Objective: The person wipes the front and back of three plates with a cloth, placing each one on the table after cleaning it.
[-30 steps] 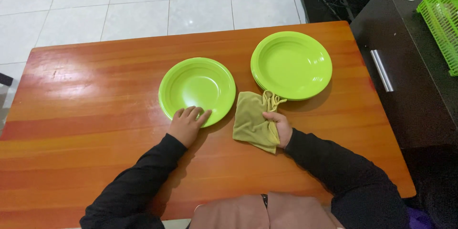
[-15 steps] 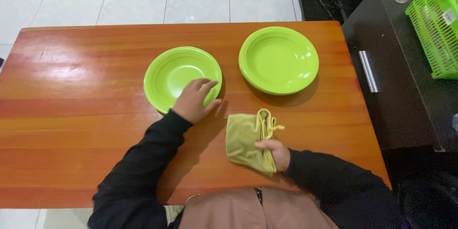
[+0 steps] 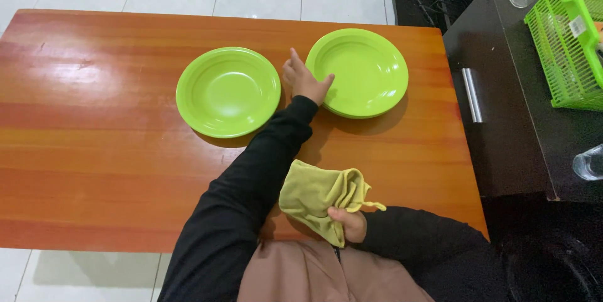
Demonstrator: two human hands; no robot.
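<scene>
Left hand (image 3: 303,80), fingers spread, rests on near-left rim of stacked green plates (image 3: 361,69), which lie just right of it on wooden table (image 3: 94,151). I read right hand (image 3: 349,223) clenched on yellow-green cloth (image 3: 317,196), well apart toward body; left hand nearer. Single green plate (image 3: 228,91) lies left.

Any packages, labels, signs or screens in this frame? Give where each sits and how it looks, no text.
Label: small white rectangular tag on the side wall of the green basket, on the dark cabinet at right.
No packages, signs or screens can be made out.
</scene>
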